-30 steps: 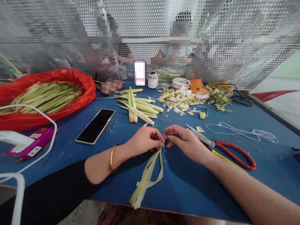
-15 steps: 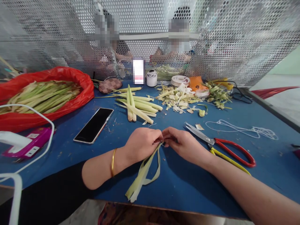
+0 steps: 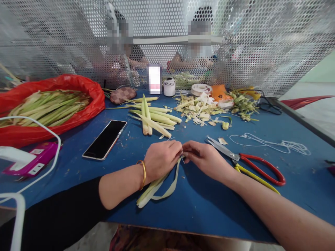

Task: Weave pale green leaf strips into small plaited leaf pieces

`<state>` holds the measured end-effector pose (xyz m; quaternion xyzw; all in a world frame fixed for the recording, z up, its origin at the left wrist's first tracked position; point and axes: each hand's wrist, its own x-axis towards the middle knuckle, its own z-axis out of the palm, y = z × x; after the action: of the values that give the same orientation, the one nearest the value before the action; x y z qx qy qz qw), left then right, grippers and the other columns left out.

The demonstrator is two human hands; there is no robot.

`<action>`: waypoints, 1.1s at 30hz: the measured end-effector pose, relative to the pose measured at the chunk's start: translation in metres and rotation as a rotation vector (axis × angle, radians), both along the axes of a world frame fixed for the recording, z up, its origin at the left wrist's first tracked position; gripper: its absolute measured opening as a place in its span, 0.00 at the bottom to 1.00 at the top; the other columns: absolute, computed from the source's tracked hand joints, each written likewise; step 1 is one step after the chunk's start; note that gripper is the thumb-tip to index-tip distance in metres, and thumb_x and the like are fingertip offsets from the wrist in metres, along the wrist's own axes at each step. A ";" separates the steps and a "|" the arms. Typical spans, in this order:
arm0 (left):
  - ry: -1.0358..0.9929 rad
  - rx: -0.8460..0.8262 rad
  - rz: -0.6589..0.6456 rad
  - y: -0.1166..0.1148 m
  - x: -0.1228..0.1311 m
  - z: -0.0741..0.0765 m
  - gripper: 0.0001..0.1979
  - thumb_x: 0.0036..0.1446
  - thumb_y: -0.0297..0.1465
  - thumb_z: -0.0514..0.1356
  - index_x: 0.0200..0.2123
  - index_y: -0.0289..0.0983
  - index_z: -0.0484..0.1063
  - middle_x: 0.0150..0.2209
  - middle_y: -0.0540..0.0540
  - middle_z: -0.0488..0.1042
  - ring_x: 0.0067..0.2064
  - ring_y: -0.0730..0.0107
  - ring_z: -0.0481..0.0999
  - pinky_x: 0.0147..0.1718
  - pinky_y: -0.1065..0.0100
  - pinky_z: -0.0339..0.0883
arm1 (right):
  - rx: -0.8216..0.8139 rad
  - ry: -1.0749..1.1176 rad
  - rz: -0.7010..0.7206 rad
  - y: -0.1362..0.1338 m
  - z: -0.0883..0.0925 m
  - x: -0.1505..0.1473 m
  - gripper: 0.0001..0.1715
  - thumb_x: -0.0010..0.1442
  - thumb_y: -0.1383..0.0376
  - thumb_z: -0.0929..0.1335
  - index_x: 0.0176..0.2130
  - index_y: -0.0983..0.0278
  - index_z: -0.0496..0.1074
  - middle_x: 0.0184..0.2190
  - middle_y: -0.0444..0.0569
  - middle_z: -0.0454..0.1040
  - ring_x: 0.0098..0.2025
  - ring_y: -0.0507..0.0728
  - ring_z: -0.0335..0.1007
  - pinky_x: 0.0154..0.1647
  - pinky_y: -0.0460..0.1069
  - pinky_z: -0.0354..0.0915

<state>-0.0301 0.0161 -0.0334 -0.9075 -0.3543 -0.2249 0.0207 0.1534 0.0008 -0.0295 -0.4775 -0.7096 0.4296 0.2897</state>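
Observation:
My left hand (image 3: pixel 163 158), a gold bangle at its wrist, is closed on a pale green leaf (image 3: pixel 146 195). The leaf's wide end points toward the table's front edge, and a loose strip (image 3: pixel 170 188) curls out beside it. My right hand (image 3: pixel 200 157) pinches at the leaf's narrow end, its fingertips touching those of my left hand. A bit of thin white thread (image 3: pixel 182 159) shows there; the fingers hide the rest. Right of my right hand lie scissors (image 3: pixel 235 157) with red and yellow handles. Several pale green stalks (image 3: pixel 157 118) are piled beyond my hands.
A red bag (image 3: pixel 96 101) of long leaves stands left, behind a phone (image 3: pixel 104 139) and a purple power strip (image 3: pixel 39 158) with a white cable. Plant scraps (image 3: pixel 199 108) and a white jar (image 3: pixel 169 87) lie toward the perforated metal screen (image 3: pixel 167 21). White cord (image 3: pixel 288 146) lies right.
My left hand has turned and slid slightly right, covering more of the leaf. The leaf's wide end has swung a little left and away from the table's front edge.

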 end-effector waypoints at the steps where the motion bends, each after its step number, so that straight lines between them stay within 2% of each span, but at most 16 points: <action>1: -0.011 -0.002 -0.005 0.000 0.000 0.000 0.08 0.63 0.30 0.51 0.31 0.38 0.66 0.28 0.51 0.72 0.31 0.69 0.73 0.29 0.68 0.57 | 0.008 0.000 0.002 0.000 0.000 0.000 0.08 0.60 0.67 0.63 0.38 0.61 0.72 0.32 0.46 0.77 0.31 0.54 0.75 0.35 0.49 0.68; 5: -0.054 -0.025 -0.021 -0.001 0.000 -0.001 0.08 0.63 0.29 0.51 0.32 0.38 0.66 0.29 0.51 0.73 0.31 0.70 0.72 0.29 0.69 0.57 | 0.017 0.027 -0.010 0.001 -0.001 0.002 0.07 0.59 0.65 0.65 0.37 0.62 0.74 0.32 0.46 0.76 0.32 0.54 0.74 0.35 0.48 0.67; 13: -0.139 -0.078 -0.040 -0.001 0.001 0.001 0.09 0.64 0.29 0.50 0.32 0.38 0.67 0.32 0.49 0.74 0.33 0.71 0.73 0.31 0.70 0.61 | -0.091 0.110 -0.057 0.002 -0.001 0.003 0.06 0.54 0.63 0.69 0.30 0.63 0.74 0.27 0.44 0.74 0.31 0.54 0.71 0.35 0.49 0.64; 19: -0.190 -0.080 -0.039 -0.002 0.001 0.002 0.09 0.64 0.29 0.50 0.32 0.38 0.67 0.32 0.49 0.74 0.33 0.70 0.74 0.32 0.70 0.62 | -0.250 0.253 -0.153 0.004 0.004 0.002 0.10 0.52 0.60 0.70 0.32 0.64 0.74 0.25 0.43 0.74 0.28 0.52 0.70 0.34 0.48 0.64; 22: -0.183 -0.081 -0.040 -0.001 0.001 0.001 0.08 0.63 0.28 0.51 0.32 0.38 0.67 0.32 0.49 0.74 0.32 0.71 0.74 0.31 0.70 0.61 | -0.259 0.284 -0.192 0.004 0.007 0.001 0.11 0.52 0.58 0.70 0.30 0.64 0.71 0.24 0.43 0.73 0.25 0.52 0.70 0.32 0.48 0.65; 24: -0.174 -0.080 -0.036 -0.001 0.001 0.001 0.08 0.63 0.29 0.51 0.31 0.38 0.66 0.31 0.49 0.74 0.32 0.71 0.73 0.30 0.70 0.61 | -0.198 0.262 -0.206 0.004 0.007 0.001 0.11 0.54 0.58 0.69 0.28 0.63 0.69 0.25 0.45 0.73 0.29 0.54 0.72 0.34 0.49 0.66; 26: -0.163 -0.085 -0.031 -0.001 0.001 0.001 0.09 0.63 0.29 0.50 0.31 0.38 0.66 0.31 0.50 0.74 0.32 0.71 0.73 0.30 0.70 0.60 | -0.084 0.190 -0.210 0.003 0.006 0.002 0.10 0.56 0.60 0.67 0.26 0.62 0.68 0.29 0.48 0.75 0.33 0.55 0.73 0.35 0.49 0.67; 30: -0.152 -0.119 -0.010 0.000 0.000 0.001 0.09 0.63 0.30 0.50 0.31 0.38 0.66 0.31 0.50 0.73 0.32 0.71 0.73 0.30 0.70 0.60 | 0.247 -0.074 -0.154 -0.001 0.006 0.006 0.05 0.58 0.67 0.65 0.29 0.62 0.68 0.48 0.53 0.71 0.25 0.49 0.68 0.27 0.47 0.65; 33: -0.197 -0.154 0.013 0.001 0.000 0.002 0.07 0.62 0.32 0.53 0.31 0.39 0.67 0.31 0.50 0.74 0.33 0.71 0.72 0.31 0.70 0.60 | 0.427 -0.205 -0.090 -0.004 0.010 0.009 0.04 0.59 0.69 0.64 0.32 0.62 0.67 0.50 0.53 0.70 0.26 0.49 0.68 0.26 0.47 0.62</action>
<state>-0.0303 0.0167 -0.0315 -0.8775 -0.3769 -0.2847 -0.0824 0.1626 -0.0029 -0.0195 -0.4776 -0.7879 0.2058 0.3296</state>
